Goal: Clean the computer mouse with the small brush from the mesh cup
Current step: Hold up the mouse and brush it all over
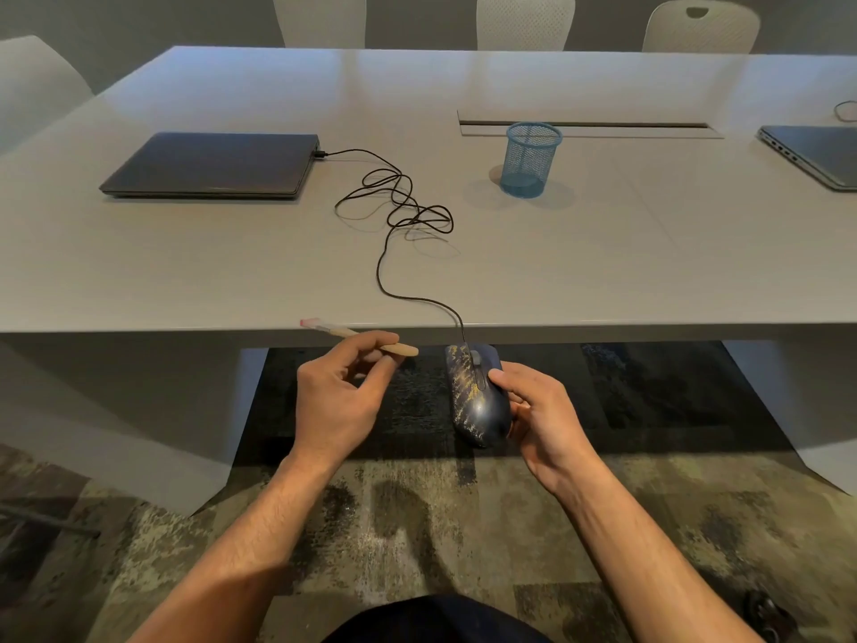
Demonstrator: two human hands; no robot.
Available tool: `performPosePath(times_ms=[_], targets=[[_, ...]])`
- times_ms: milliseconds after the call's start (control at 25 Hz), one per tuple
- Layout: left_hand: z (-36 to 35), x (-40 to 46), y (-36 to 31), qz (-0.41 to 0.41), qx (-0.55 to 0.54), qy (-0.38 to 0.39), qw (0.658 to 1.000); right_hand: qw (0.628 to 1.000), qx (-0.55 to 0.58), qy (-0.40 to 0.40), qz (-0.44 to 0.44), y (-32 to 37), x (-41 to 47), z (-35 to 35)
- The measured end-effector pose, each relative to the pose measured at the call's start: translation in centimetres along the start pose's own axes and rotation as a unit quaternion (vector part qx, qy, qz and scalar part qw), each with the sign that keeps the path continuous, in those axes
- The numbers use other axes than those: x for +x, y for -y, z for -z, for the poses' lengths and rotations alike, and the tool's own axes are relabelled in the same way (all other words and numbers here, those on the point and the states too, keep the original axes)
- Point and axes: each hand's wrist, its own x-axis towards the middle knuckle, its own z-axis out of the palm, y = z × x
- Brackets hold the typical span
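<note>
My right hand (538,410) holds a dark blue computer mouse (475,396) with gold marbling, in front of the table's near edge and below its top. My left hand (341,392) pinches a small wooden-handled brush (352,336) between thumb and fingers; its pale bristle end points left over the table edge, away from the mouse. Brush and mouse are apart. The mouse's black cable (399,215) runs up over the edge, tangles on the table and plugs into a shut dark laptop (213,164). The blue mesh cup (531,160) stands upright on the table and looks empty.
The grey table (603,252) has a cable slot (589,127) behind the cup. A second shut laptop (816,155) lies at the far right. White chairs (524,20) stand along the far side. Patterned carpet lies under my arms.
</note>
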Motion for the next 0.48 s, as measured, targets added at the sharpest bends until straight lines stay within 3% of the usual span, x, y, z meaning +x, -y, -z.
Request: performPosePath(times_ms=[200,480], targets=[[0.7,0.5,-1.1,0.005,-0.034,0.038,0.999,1.000,-0.011,0.024,-0.001,0.2,-0.4,-0.2],[1.2,1.2,-2.8,0.024,-0.047,0.007,0.999,1.000,-0.001,0.018,-0.004,0.3,-0.4,-0.7]])
